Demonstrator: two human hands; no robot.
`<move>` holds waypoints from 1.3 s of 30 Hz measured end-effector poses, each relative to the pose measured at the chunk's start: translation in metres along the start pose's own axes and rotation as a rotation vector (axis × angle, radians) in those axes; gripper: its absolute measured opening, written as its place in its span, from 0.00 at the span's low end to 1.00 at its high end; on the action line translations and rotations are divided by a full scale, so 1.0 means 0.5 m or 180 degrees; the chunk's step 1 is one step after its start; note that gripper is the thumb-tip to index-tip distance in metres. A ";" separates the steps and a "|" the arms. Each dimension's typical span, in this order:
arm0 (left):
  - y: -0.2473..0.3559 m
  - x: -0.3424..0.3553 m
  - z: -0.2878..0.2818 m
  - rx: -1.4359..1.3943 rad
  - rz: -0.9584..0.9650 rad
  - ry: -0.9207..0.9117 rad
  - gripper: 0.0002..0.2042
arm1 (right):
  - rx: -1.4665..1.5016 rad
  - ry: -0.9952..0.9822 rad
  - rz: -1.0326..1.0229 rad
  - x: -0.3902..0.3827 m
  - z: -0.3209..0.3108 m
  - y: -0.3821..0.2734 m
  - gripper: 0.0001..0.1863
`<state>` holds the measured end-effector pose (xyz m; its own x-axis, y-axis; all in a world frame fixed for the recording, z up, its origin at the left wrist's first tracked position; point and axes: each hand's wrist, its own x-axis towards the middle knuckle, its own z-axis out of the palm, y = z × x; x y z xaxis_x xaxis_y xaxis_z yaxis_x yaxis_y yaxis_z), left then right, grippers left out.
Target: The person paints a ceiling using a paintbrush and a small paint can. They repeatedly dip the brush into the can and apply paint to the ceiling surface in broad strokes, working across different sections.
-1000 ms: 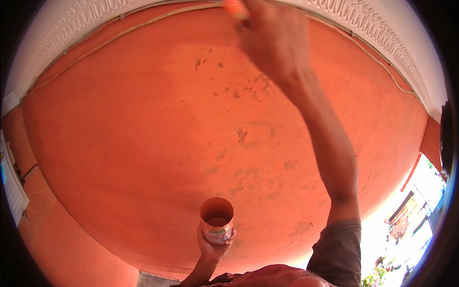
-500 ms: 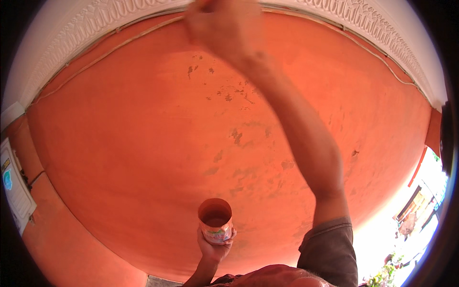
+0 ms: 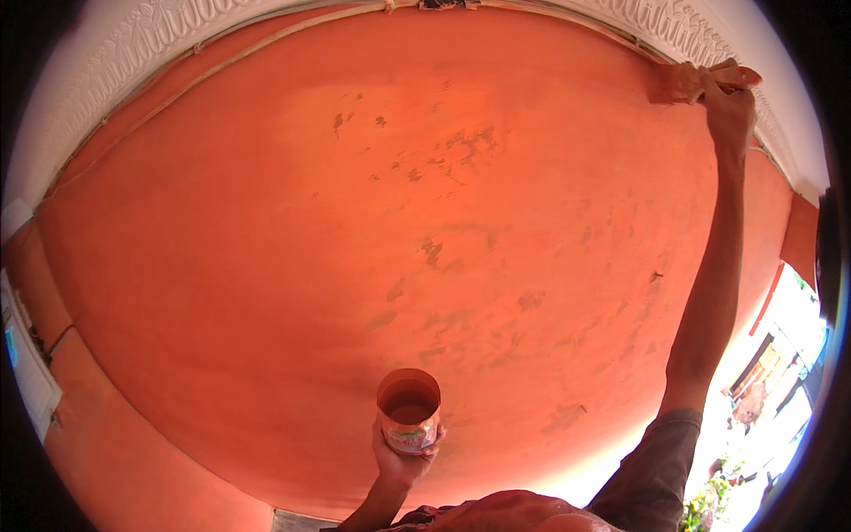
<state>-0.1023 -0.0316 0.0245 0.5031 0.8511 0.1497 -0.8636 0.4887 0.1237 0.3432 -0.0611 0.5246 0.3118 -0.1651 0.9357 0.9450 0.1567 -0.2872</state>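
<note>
My left hand (image 3: 399, 457) grips a round tin (image 3: 409, 428) near its base, low in the middle; its inside holds orange-red paint. My right arm reaches up at the right, where my right hand (image 3: 729, 115) is shut on a paintbrush (image 3: 740, 78), its orange-stained bristles against the top of the orange wall (image 3: 266, 248), just below the white carved moulding (image 3: 151, 44). The wall has several darker, patchy marks around its middle.
Cables (image 3: 266, 43) run along the wall's top edge. A white panel (image 3: 27, 355) is at the far left. At the right, past the wall's end, lies a bright outdoor area with plants (image 3: 705, 501) and indistinct objects.
My right hand has swung from the top middle to the upper right with the brush, having first moved leftward. My left hand and tin have stayed low, shifting only slightly.
</note>
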 end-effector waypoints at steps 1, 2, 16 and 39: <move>-0.001 -0.001 0.000 0.0009 0.0048 0.0033 0.33 | -0.0296 -0.0068 0.0006 0.006 -0.004 0.002 0.20; -0.003 -0.002 -0.001 0.0015 0.0077 0.0061 0.33 | -0.0610 -0.0127 0.0008 0.013 -0.011 0.003 0.22; 0.035 -0.007 -0.014 0.0108 -0.0107 0.0072 0.32 | 0.1221 -0.0727 -0.1718 -0.228 0.072 -0.479 0.10; 0.064 -0.003 0.089 0.0275 -0.0613 0.0105 0.32 | 0.0923 0.0954 -0.0774 -0.073 -0.004 -0.132 0.12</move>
<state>-0.1289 -0.0257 0.0718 0.6562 0.7500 0.0831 -0.7448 0.6261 0.2306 0.2696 -0.0671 0.5088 0.1405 -0.4973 0.8561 0.9407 0.3368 0.0413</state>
